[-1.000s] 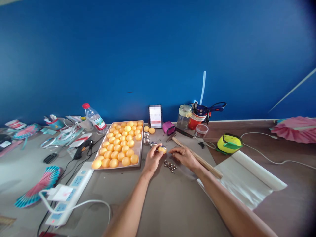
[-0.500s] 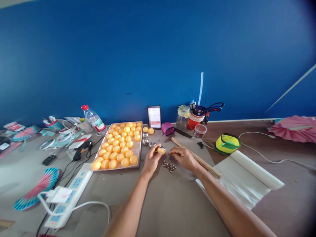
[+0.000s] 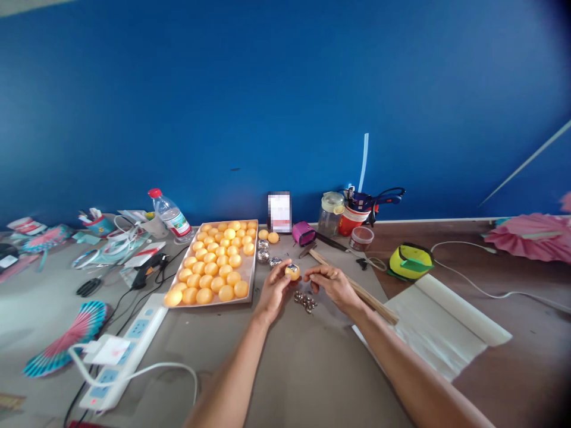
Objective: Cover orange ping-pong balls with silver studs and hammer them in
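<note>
Orange ball [image 3: 292, 273] is pinched in the fingertips of my left hand [image 3: 274, 288], just beyond the heap of metal beads [image 3: 306, 301]. My right hand [image 3: 333, 284] sits just right of it, fingertips bunched toward the ball; whether they hold anything I cannot tell. The tray [image 3: 250, 274] lies farther left.

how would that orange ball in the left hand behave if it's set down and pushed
The orange ball looks round and smooth, so it would probably roll freely on the flat table. It seems light: the left hand pinches it in a loose fingertip grip.
</note>
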The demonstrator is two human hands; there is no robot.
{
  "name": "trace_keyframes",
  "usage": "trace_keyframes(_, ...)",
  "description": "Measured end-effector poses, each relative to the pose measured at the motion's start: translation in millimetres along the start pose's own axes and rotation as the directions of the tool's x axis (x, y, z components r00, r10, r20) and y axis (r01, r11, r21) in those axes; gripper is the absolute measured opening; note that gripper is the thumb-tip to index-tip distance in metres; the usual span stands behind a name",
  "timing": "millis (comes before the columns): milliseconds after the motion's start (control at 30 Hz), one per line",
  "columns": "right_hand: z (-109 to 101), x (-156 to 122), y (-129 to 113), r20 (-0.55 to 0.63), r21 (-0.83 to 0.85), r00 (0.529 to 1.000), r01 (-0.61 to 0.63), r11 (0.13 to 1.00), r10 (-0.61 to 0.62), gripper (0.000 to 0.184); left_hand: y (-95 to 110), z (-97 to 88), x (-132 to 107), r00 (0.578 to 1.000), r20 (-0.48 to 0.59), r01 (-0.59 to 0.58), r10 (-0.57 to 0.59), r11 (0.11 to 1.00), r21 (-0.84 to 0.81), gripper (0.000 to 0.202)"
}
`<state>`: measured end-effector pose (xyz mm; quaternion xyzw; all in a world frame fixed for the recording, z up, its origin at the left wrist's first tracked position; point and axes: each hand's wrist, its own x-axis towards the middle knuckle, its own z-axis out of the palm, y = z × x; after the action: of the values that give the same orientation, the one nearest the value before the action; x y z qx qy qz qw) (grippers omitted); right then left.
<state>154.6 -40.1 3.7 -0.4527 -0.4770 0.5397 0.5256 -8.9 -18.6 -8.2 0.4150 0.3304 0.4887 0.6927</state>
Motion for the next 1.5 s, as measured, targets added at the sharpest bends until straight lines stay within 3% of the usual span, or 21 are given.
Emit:
trace_keyframes(167,3.9,0.4,0.9,-0.019,-0.04,1.0,-0.007,0.999,0.007,0.015,-0.3,0.2,0.5,1.0,0.002,0.009,-0.009,1.0,0.002,0.04)
trace_keyframes(433,4.4,3.0,5.1,-0.119,0.08,0.993,-0.015,0.997,0.025,0.025,-1.1,-0.1,0.6,1.0,0.011,0.02,-0.02,1.0,-0.016,0.037)
trace_keyframes(667,5.6,0.1,1.8,-0.02,0.171,0.999,-0.045,0.984,0.049,0.03,0.3,2.9,-0.9,1.0,0.024,0.004,-0.003,1.0,-0.009,0.038)
trace_keyframes(1067,6.4,1.6,3.2,0.004,0.025,0.998,-0.07,0.997,0.07,0.022,1.9,2.5,-4.2,0.996,0.075,0.044,-0.052,0.993,0.108,0.042)
trace_keyframes(1500,1.8,1.1,0.7,0.096,0.067,0.993,-0.074,0.995,0.067,0.024,0.5,3.6,-5.6,0.993,0.108,0.027,-0.037,0.995,0.091,0.043)
